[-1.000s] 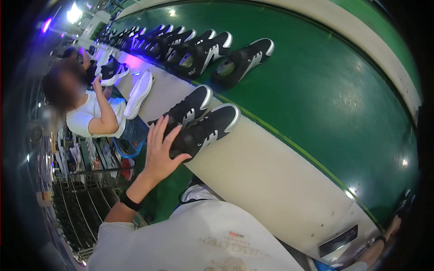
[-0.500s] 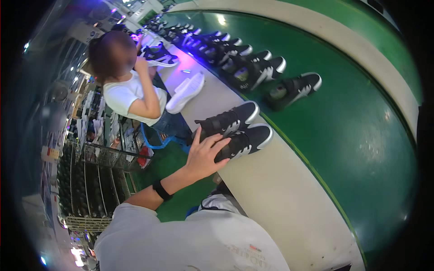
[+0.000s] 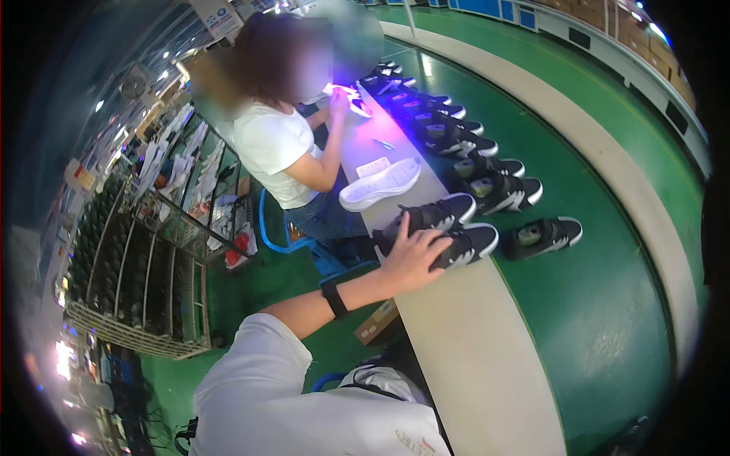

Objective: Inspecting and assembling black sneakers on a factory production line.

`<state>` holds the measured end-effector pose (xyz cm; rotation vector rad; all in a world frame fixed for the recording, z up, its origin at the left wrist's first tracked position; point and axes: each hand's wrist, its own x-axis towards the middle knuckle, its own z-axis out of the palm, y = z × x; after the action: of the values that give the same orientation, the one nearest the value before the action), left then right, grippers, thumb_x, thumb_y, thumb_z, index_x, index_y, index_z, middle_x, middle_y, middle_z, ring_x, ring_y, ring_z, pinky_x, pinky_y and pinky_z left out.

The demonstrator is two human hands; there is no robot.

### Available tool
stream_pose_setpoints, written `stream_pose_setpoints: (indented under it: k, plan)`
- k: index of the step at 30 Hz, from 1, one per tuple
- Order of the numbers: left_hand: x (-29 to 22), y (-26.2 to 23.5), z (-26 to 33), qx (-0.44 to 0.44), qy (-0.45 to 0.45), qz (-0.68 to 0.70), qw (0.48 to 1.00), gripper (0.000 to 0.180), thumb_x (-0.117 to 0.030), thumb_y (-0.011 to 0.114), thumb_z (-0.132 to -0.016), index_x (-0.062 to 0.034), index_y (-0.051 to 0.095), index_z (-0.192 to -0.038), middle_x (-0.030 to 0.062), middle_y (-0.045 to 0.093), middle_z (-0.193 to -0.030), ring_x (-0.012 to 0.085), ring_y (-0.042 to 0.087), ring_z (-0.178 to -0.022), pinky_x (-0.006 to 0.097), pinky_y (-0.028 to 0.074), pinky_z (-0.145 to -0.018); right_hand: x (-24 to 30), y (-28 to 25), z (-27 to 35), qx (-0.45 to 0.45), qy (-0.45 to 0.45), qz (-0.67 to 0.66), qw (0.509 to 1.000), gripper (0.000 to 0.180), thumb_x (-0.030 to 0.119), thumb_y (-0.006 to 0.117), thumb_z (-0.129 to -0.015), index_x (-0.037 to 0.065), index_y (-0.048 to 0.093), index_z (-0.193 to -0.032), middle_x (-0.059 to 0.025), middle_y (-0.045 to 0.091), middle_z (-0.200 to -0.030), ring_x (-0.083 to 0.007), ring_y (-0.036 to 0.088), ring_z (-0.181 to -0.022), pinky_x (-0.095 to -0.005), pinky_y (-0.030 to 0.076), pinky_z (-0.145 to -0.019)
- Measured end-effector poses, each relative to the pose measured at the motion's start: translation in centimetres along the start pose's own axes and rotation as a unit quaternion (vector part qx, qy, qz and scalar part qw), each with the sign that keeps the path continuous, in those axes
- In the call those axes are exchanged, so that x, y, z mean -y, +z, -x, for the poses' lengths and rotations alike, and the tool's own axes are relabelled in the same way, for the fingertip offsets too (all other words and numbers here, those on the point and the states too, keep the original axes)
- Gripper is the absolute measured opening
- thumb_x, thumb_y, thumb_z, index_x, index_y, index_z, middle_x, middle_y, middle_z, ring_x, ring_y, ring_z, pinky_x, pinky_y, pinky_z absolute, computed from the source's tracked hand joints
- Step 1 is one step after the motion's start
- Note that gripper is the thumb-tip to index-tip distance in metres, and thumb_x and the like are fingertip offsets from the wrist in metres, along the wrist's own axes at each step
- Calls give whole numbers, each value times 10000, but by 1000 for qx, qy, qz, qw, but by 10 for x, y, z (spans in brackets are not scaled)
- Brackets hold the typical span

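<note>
My left hand (image 3: 414, 260), with a black band on its wrist, lies over the heel ends of two black sneakers with white soles. Its fingers are spread across the nearer sneaker (image 3: 475, 245) and the farther sneaker (image 3: 455, 209), which stand side by side on the pale bench top (image 3: 471, 334). Part of both shoes is hidden under the hand. Just beyond them on the bench rests a loose white shoe sole (image 3: 380, 186). My right hand is out of the picture.
A co-worker in a white shirt (image 3: 277, 152) sits farther along the bench, hands under purple light. More black sneakers line the green surface beside it, one nearest (image 3: 544, 237). Left are a wheeled rack (image 3: 141, 277) and a blue stool (image 3: 277, 237); a cardboard box (image 3: 378, 323) is below.
The view has turned, so the bench and shoes appear farther right. My left hand stays on the two sneakers. The co-worker's raised arm has come down to the bench.
</note>
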<state>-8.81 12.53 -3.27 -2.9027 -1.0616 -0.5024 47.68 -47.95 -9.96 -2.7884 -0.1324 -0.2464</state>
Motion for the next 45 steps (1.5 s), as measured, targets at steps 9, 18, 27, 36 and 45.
stream_pose_setpoints:
  k: [9,18,27,36,45]
  plan:
    - [-72,24,5,-167,161,210,950,483,-209,711,-801,-105,590,-1258,165,441,-1427,384,364,-1386,598,288,-1132,160,-7,84,223,5,-273,936,457,244,808,-805,-25,632,-1130,-100,669,-1025,-199,626,-836,-352,529,-676]
    - [-215,26,77,176,189,451,854,788,-345,619,-897,41,269,-1488,300,324,-1485,427,293,-1418,487,281,-1166,283,-71,328,370,-183,-251,876,465,240,814,-809,-1,561,-1116,-89,613,-859,-141,571,-706,-242,483,-507]
    - [-155,41,78,232,169,641,712,720,-157,681,-866,-39,342,-1490,148,259,-1584,281,213,-1477,403,306,-1165,331,-54,383,172,-276,-294,899,469,161,682,-916,-79,497,-1274,-240,577,-1197,-347,570,-1104,-427,443,-993]
    - [-165,51,101,196,109,680,698,712,-126,692,-851,-3,366,-1472,184,305,-1562,314,288,-1450,386,265,-1176,314,-15,363,203,-363,-344,841,329,268,614,-947,-17,619,-1111,-209,617,-1207,-361,589,-1095,-432,465,-945]
    - [-141,4,81,293,104,516,798,961,-435,747,-785,4,277,-1499,293,358,-1485,413,486,-1287,415,444,-1034,339,-31,350,230,-487,-279,795,397,221,809,-729,98,697,-1089,-161,613,-1159,-370,561,-1146,-453,473,-928]
